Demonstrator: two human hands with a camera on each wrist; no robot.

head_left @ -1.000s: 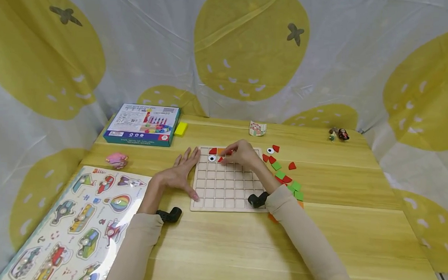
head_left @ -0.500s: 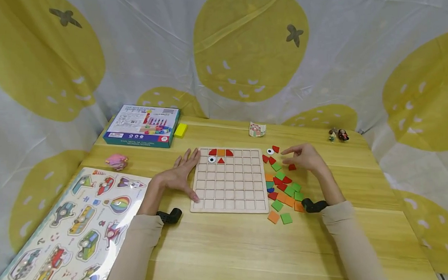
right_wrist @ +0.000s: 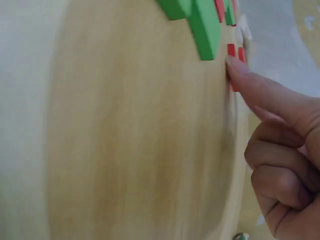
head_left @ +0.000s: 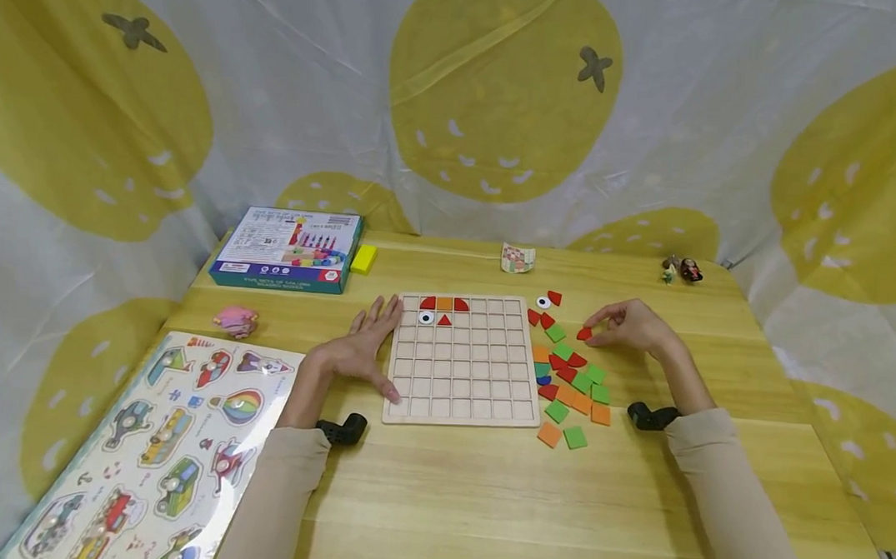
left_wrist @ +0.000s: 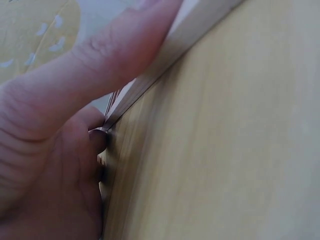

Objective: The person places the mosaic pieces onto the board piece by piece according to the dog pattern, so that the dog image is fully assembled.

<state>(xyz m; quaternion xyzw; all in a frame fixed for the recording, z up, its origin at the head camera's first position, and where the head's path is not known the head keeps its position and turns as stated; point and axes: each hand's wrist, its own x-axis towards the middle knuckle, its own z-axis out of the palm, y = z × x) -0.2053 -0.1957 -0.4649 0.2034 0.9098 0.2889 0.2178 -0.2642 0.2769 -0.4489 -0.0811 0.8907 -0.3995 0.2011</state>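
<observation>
We see the fingers of the right hand (head_left: 636, 325), parted half a second ago, now pinching a red piece (head_left: 584, 334), so picking it up seems under way, though we cannot tell whether it has left the surface (head_left: 745, 359). Left of those fingers, past the loose tiles (head_left: 582, 383), the grid board (head_left: 481, 372) shows no added piece; the left hand (head_left: 350, 354) rests at its edge, fingers spread.

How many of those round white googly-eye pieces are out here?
2. One eye piece sits on the grid board, left of the red triangle; the other lies on the table beside the board's far right corner. Others could be hidden.
</observation>
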